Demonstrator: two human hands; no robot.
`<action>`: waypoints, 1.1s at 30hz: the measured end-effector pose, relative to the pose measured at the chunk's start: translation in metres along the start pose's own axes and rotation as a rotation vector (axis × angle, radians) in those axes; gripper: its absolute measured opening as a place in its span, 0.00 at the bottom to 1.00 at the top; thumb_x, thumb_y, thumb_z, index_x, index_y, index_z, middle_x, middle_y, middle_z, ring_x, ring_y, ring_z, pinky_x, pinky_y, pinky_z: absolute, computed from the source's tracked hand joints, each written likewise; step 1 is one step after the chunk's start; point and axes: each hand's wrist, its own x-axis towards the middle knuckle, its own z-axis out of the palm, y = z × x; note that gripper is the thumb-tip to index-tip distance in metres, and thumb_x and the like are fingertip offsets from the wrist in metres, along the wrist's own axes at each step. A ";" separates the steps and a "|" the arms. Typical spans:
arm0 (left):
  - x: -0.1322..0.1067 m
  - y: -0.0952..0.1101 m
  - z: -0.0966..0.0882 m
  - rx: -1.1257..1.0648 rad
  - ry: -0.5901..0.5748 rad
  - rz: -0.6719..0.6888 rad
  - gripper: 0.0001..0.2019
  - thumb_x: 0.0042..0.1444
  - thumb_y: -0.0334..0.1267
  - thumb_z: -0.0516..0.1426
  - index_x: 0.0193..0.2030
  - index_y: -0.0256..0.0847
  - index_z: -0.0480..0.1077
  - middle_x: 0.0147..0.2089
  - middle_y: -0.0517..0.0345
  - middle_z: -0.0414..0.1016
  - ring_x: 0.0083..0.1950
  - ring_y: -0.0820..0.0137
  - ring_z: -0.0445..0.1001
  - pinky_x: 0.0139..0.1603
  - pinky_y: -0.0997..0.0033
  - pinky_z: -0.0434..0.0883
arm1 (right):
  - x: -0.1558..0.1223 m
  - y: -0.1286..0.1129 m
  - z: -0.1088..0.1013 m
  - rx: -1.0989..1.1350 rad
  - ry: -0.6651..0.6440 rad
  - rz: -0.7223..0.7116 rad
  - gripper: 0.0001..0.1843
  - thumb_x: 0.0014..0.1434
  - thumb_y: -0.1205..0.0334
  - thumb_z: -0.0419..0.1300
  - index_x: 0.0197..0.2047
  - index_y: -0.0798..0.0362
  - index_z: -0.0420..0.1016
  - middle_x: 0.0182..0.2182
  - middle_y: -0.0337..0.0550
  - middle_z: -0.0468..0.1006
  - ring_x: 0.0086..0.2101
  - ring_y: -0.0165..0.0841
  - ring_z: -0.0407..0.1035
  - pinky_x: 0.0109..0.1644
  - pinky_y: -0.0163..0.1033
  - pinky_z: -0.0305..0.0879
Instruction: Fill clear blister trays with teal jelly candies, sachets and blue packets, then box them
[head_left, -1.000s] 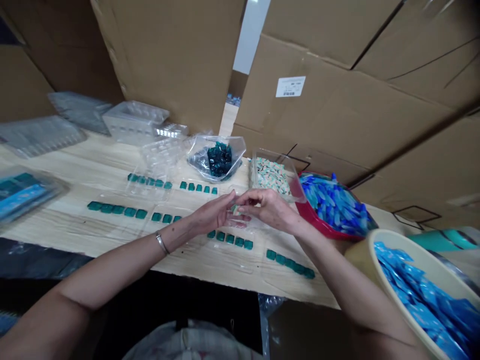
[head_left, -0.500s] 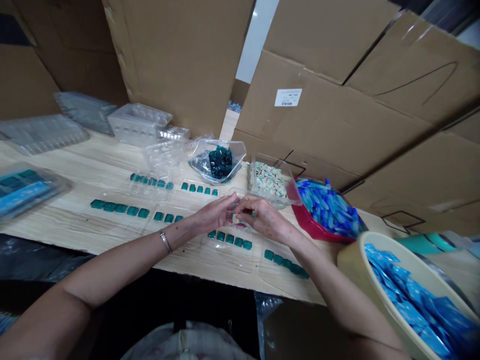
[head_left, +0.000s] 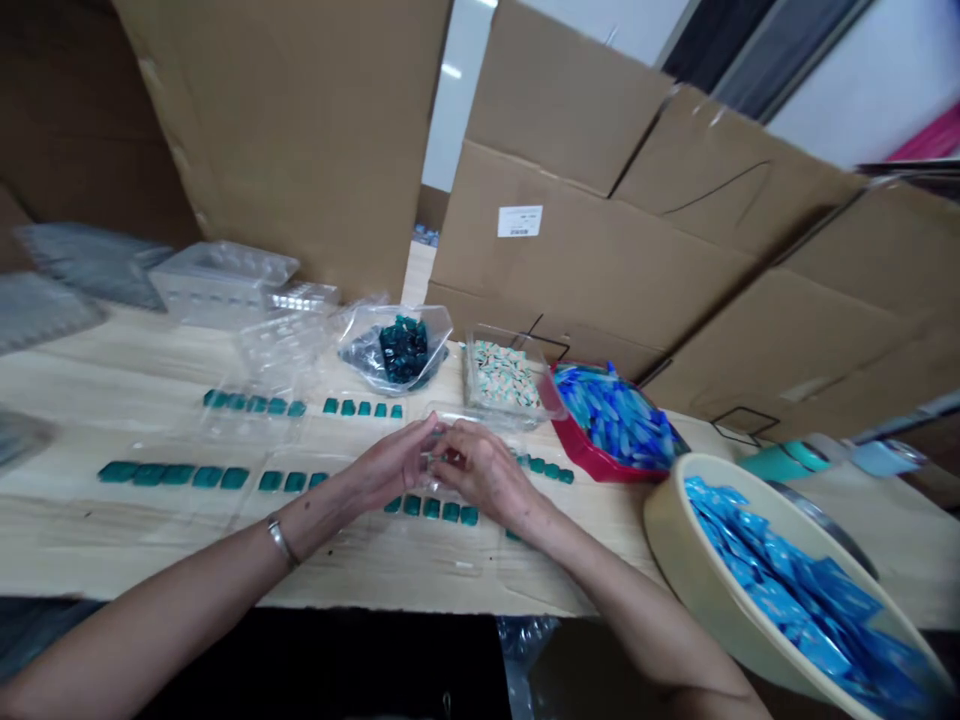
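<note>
My left hand (head_left: 394, 465) and my right hand (head_left: 484, 470) meet fingertip to fingertip over the middle of the wooden table (head_left: 112, 540). Both pinch a small clear plastic tray (head_left: 439, 462) held between them, with something small and green in it. Under and around the hands lie rows of teal square pieces (head_left: 431, 508) set in clear trays. A clear bag of dark teal pieces (head_left: 401, 348) sits just behind the hands. A clear box of pale patterned pieces (head_left: 501, 376) stands beside it.
A red tray of blue packets (head_left: 611, 425) and a cream bowl of blue packets (head_left: 780, 585) sit at the right. Empty clear trays (head_left: 221, 280) are stacked at the back left. Large cardboard boxes (head_left: 600, 260) wall off the back of the table.
The camera has swung right and tilted up a little. My hands have lowered slightly toward the table and stay joined on the small clear tray.
</note>
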 end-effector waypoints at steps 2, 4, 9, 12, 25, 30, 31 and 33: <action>0.000 0.000 0.001 0.006 0.008 -0.022 0.16 0.62 0.45 0.50 0.46 0.35 0.70 0.38 0.48 0.76 0.34 0.68 0.76 0.37 0.65 0.74 | 0.003 0.006 -0.005 -0.014 -0.004 -0.007 0.03 0.55 0.66 0.61 0.34 0.54 0.76 0.32 0.41 0.74 0.33 0.29 0.68 0.38 0.33 0.61; -0.001 0.001 0.004 0.019 0.038 -0.048 0.17 0.61 0.47 0.51 0.48 0.36 0.70 0.43 0.45 0.76 0.39 0.64 0.77 0.41 0.61 0.74 | 0.013 0.027 -0.019 -0.026 0.027 0.024 0.07 0.58 0.62 0.59 0.32 0.54 0.76 0.29 0.40 0.75 0.30 0.28 0.67 0.35 0.32 0.60; -0.004 0.006 0.012 0.059 0.180 -0.099 0.17 0.59 0.48 0.54 0.48 0.37 0.68 0.50 0.41 0.74 0.45 0.58 0.77 0.47 0.54 0.73 | 0.054 0.124 -0.064 -0.366 0.091 0.356 0.08 0.57 0.64 0.57 0.34 0.56 0.78 0.30 0.43 0.79 0.32 0.30 0.70 0.35 0.31 0.59; -0.003 0.006 0.014 0.073 0.195 -0.110 0.17 0.59 0.47 0.54 0.48 0.38 0.68 0.50 0.41 0.74 0.45 0.57 0.77 0.46 0.54 0.74 | 0.072 0.171 -0.070 -0.535 -0.098 0.525 0.08 0.53 0.64 0.60 0.36 0.56 0.79 0.36 0.47 0.80 0.38 0.33 0.71 0.37 0.30 0.59; 0.001 0.005 0.010 0.062 0.194 -0.133 0.18 0.59 0.48 0.53 0.49 0.36 0.67 0.52 0.40 0.73 0.46 0.57 0.77 0.43 0.57 0.75 | 0.072 0.185 -0.048 -0.625 -0.163 0.531 0.13 0.56 0.65 0.55 0.39 0.62 0.78 0.37 0.55 0.79 0.39 0.36 0.71 0.39 0.32 0.60; 0.001 0.004 0.005 0.053 0.167 -0.101 0.17 0.59 0.48 0.53 0.48 0.37 0.67 0.51 0.41 0.73 0.47 0.56 0.77 0.45 0.55 0.74 | 0.071 0.179 -0.062 -0.644 -0.163 0.475 0.14 0.57 0.68 0.52 0.34 0.63 0.79 0.35 0.57 0.79 0.35 0.36 0.71 0.37 0.34 0.60; 0.001 0.003 0.005 0.048 0.163 -0.091 0.16 0.59 0.47 0.53 0.47 0.37 0.67 0.51 0.41 0.73 0.46 0.56 0.77 0.46 0.55 0.74 | 0.069 0.174 -0.065 -0.624 -0.139 0.448 0.15 0.57 0.68 0.51 0.34 0.63 0.79 0.34 0.56 0.79 0.35 0.36 0.71 0.37 0.34 0.60; 0.001 0.004 0.004 0.034 0.157 -0.073 0.15 0.59 0.47 0.53 0.46 0.37 0.67 0.49 0.42 0.74 0.45 0.57 0.77 0.46 0.55 0.74 | 0.061 0.157 -0.070 -0.510 -0.018 0.328 0.15 0.59 0.67 0.50 0.36 0.63 0.79 0.34 0.53 0.79 0.34 0.35 0.71 0.38 0.34 0.62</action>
